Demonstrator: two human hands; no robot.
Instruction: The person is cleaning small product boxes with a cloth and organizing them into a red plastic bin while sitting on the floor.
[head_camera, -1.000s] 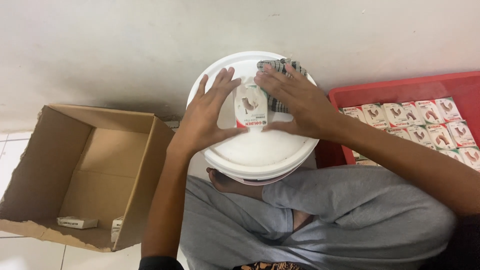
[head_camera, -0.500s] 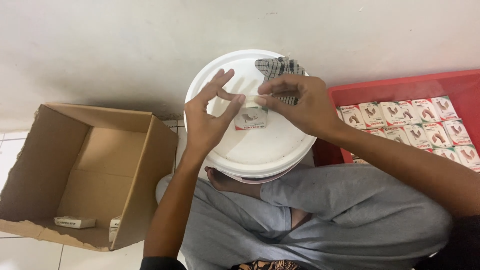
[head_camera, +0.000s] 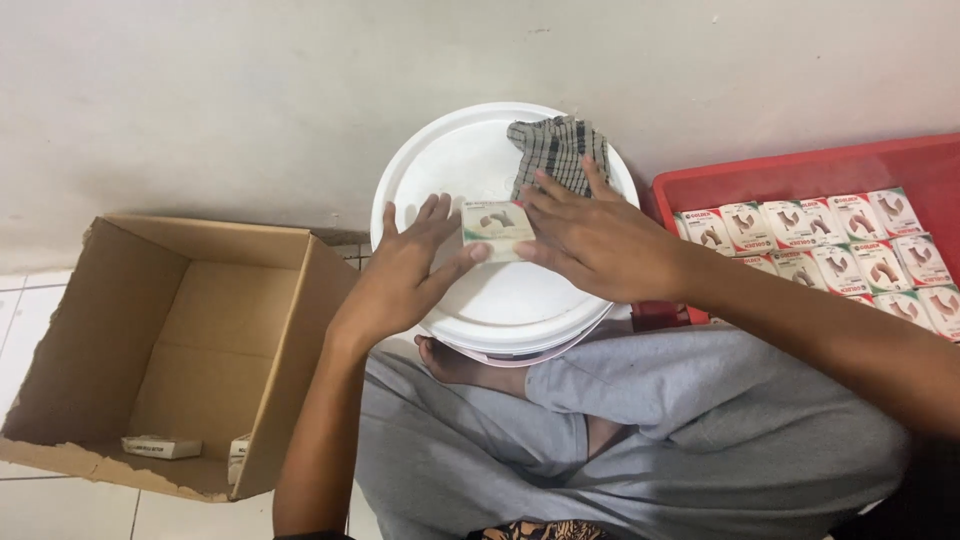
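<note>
Two bare hands meet over a small white carton (head_camera: 497, 230) that lies flat on the round white lid (head_camera: 470, 165) of a bucket, roughly at the lid's centre; the left hand (head_camera: 400, 275) comes in from about 7 o'clock of the carton, fingers spread and extended, its thumb tip touching the carton's lower left edge and its fingertips (head_camera: 432, 208) lying just beside the carton's left side; the right hand (head_camera: 590, 240) comes in from about 4 o'clock, palm down and flat, its fingertips pressing on the carton's right edge; neither hand is clenched, and the carton sits pinched lightly between them rather than lifted; a checked grey cloth (head_camera: 556, 150) lies crumpled on the lid at about 1 o'clock of the carton, partly under the right hand's fingers; a red tray (head_camera: 800, 175) stands at 3 o'clock of the bucket, holding rows of similar small cartons (head_camera: 850, 255); an open cardboard box (head_camera: 190, 350) stands at 8 o'clock of the bucket, with two small cartons (head_camera: 158, 447) lying on its bottom near the front wall; the person's crossed legs in grey trousers (head_camera: 650, 440) fill the foreground at 6 o'clock.
</note>
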